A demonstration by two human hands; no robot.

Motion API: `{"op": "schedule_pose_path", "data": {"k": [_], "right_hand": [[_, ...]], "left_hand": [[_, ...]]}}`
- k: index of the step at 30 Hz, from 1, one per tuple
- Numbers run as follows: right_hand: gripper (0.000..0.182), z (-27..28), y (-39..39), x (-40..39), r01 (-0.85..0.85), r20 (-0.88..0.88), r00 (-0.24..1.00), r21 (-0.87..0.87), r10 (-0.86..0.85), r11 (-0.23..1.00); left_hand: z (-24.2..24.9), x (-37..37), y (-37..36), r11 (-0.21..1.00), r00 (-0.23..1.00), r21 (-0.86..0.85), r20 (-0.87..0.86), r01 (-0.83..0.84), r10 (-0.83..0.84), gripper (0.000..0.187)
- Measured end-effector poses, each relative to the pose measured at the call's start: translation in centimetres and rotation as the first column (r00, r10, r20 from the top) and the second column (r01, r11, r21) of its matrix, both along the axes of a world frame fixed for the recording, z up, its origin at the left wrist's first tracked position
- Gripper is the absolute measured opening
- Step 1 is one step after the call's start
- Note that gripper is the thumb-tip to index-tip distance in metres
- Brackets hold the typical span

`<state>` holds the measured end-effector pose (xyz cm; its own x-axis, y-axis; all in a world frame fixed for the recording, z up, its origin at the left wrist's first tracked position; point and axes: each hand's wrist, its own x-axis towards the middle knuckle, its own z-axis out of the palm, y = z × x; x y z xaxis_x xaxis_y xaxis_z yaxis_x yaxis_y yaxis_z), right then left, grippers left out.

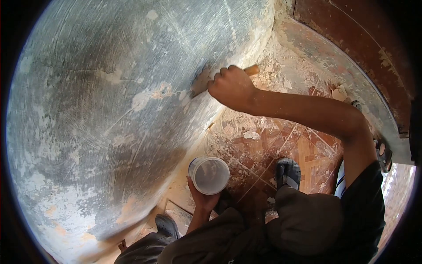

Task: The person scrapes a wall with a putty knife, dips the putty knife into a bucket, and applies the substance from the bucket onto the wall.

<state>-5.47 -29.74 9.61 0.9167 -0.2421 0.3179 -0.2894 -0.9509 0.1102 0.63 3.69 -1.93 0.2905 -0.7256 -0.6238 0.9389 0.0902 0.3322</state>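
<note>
The person wore a plain black top [362,207] whose short sleeve ended above the elbow. The loose trousers [303,220] were dark brownish gray, softly creased, with no visible markings. Both hands [232,88] were bare, without gloves. The dark gray shoes [288,171] had rounded toes; small holes dotted the left one [167,225].

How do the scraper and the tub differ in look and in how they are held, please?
The scraper has a flat, dark blade and a yellowish-brown handle; the tub is round and whitish. The scraper's blade is against the wall, whereas the tub shows its open mouth. The right hand grips the scraper, the left the tub.
</note>
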Motion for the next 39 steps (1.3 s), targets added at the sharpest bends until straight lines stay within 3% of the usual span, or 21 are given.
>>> {"op": "schedule_pose_path", "data": {"k": [1, 4, 13, 16, 17, 18, 20, 23, 27, 28, 29, 31, 32, 34, 37, 39], "right_hand": [[0.006, 1.0, 0.0, -0.2, 0.015, 0.028, 1.000, 0.002, -0.015, 1.000], [0.002, 5.4, -0.4, -0.5, 0.122, -0.103, 0.988, 0.108, -0.111, 0.987], [0.011, 4.9, -5.9, -5.1, 0.308, 0.263, 0.913, 0.056, -0.312, 0.950], [0.015, 4.0, -4.0, -5.5, 0.354, -0.005, 0.935, 0.102, -0.355, 0.930], [0.015, 2.0, -3.8, -5.4, 0.235, 0.044, 0.970, 0.066, -0.238, 0.970], [0.012, 1.6, -2.8, -5.0, 0.221, -0.084, 0.973, 0.066, -0.215, 0.973], [0.009, -0.3, -2.0, -3.9, 0.090, -0.127, 0.989, 0.065, -0.081, 0.994], [0.011, -2.0, -1.6, -1.7, 0.017, -0.204, 0.979, 0.036, -0.010, 0.999], [0.022, 2.1, -2.9, -0.8, 0.183, -0.253, 0.955, 0.094, -0.154, 0.979], [0.024, 2.9, -4.1, -0.7, 0.260, -0.211, 0.951, 0.151, -0.226, 0.954], [0.026, 3.2, -5.5, -1.0, 0.238, -0.107, 0.967, 0.071, -0.230, 0.969], [0.013, 5.0, -6.5, -2.4, 0.258, 0.064, 0.964, 0.012, -0.258, 0.966], [0.010, 5.9, -6.6, -3.2, 0.308, 0.077, 0.949, -0.025, -0.305, 0.951], [0.015, 7.0, -7.1, -5.2, 0.376, 0.221, 0.904, -0.008, -0.365, 0.927], [0.019, 7.1, -6.8, -7.2, 0.296, 0.317, 0.909, -0.034, -0.270, 0.955], [0.018, 6.2, -5.2, -6.9, 0.322, 0.083, 0.939, 0.117, -0.333, 0.939]], "left_hand": [[-0.1, 0.0, 0.0, 1.000, 1.000, 0.005, -0.026, -0.016, 0.016, 0.062], [0.1, 0.1, -0.2, 1.000, 0.998, 0.023, -0.053, -0.019, 0.020, 0.063], [-0.7, 0.2, 0.2, 0.999, 0.998, -0.001, -0.028, 0.048, -0.048, 0.067], [0.1, 0.1, 0.1, 1.000, 0.999, -0.008, -0.031, 0.013, -0.014, 0.067], [0.2, 0.1, 0.0, 1.000, 1.000, -0.004, -0.013, 0.012, -0.012, 0.067], [0.2, 0.1, 0.0, 1.000, 1.000, 0.002, 0.003, 0.013, -0.013, 0.067], [0.3, -0.2, 0.0, 1.000, 1.000, -0.005, 0.003, 0.026, -0.026, 0.067], [0.5, -0.7, -0.1, 1.000, 1.000, 0.018, -0.009, 0.007, -0.006, 0.066], [0.8, -0.5, 0.1, 0.999, 0.999, 0.019, -0.021, -0.027, 0.028, 0.064], [0.8, -0.5, -0.1, 0.999, 0.999, 0.023, -0.023, -0.039, 0.039, 0.063], [1.0, -0.4, -0.1, 0.998, 0.998, 0.034, -0.026, -0.049, 0.050, 0.063], [1.0, -0.3, 0.2, 0.998, 0.999, 0.035, -0.021, -0.044, 0.045, 0.062], [0.8, -0.1, 0.3, 0.999, 0.999, 0.020, -0.012, -0.030, 0.031, 0.062], [0.7, -0.3, 0.2, 1.000, 0.999, 0.012, -0.022, -0.024, 0.024, 0.062], [1.0, -0.6, -0.2, 0.999, 0.999, 0.026, -0.035, -0.025, 0.026, 0.062], [1.2, -0.9, -0.3, 1.000, 1.000, 0.026, -0.009, -0.002, 0.002, 0.063]]}}
